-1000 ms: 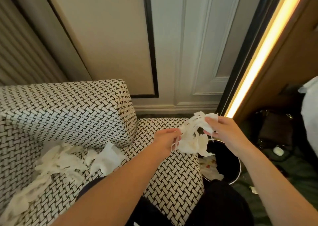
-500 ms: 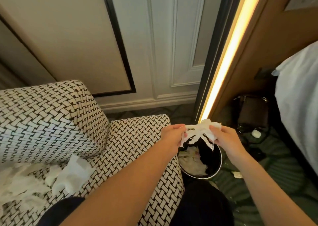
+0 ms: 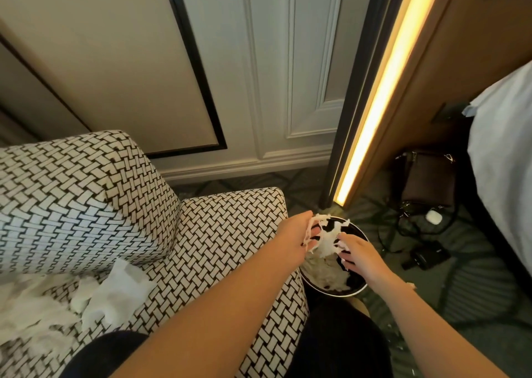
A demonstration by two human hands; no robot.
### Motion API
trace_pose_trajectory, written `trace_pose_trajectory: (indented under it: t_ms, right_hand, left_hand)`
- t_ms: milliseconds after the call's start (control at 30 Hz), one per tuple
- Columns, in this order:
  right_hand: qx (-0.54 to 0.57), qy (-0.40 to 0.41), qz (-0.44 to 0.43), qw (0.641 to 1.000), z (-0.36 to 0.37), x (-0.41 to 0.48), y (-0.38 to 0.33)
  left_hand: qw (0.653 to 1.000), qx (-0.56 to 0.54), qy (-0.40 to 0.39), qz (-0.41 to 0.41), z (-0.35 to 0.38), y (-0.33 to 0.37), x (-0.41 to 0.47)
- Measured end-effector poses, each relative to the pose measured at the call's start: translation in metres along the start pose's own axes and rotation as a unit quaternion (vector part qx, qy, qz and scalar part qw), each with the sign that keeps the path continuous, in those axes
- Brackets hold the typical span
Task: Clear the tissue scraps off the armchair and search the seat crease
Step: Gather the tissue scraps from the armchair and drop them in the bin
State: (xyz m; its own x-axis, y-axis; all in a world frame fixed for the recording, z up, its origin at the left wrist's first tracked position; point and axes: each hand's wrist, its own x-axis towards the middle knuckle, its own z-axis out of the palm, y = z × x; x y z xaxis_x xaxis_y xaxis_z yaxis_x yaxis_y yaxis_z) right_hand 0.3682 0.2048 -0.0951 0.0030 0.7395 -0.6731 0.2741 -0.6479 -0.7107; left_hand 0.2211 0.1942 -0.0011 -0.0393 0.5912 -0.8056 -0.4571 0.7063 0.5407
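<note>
Your left hand point(image 3: 296, 233) pinches the shredded white tissue wad point(image 3: 328, 238) above the round black waste bin point(image 3: 355, 281), at 3 o'clock from the black-and-white woven armchair point(image 3: 230, 233), so it should fall inside. Your right hand point(image 3: 359, 255) touches it; whether gripping, I cannot tell. More white scraps point(image 3: 115, 291) lie at 8 o'clock.

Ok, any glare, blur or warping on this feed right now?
Head view: the amber vertical light strip blows out near white; wide lens bows the wall panels; white tissue scraps on the seat smear at the lower left; left hand, right hand and the torn white tissue wad over the round black bin look slightly soft.
</note>
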Motion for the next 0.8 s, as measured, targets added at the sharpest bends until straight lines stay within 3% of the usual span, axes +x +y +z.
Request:
trace_pose_trajectory:
  t_ms: [400,500,600,800]
  right_hand:
    - [-0.02,-0.036,-0.042,0.998,0.003,-0.028,-0.013]
    - [0.015,-0.036,-0.065,0.997,0.008,-0.042,-0.015]
    - [0.055,-0.012,-0.091,0.994,0.014,-0.056,-0.014]
    - [0.043,0.013,-0.108,0.993,0.027,-0.077,-0.008]
  left_hand:
    - [0.985,0.13,-0.1,0.05,-0.005,-0.011,-0.025]
    - [0.975,0.2,-0.069,0.064,0.0,-0.011,-0.03]
    - [0.942,0.315,-0.037,0.106,0.005,-0.012,-0.041]
    - [0.941,0.311,-0.015,0.131,-0.013,-0.017,-0.059]
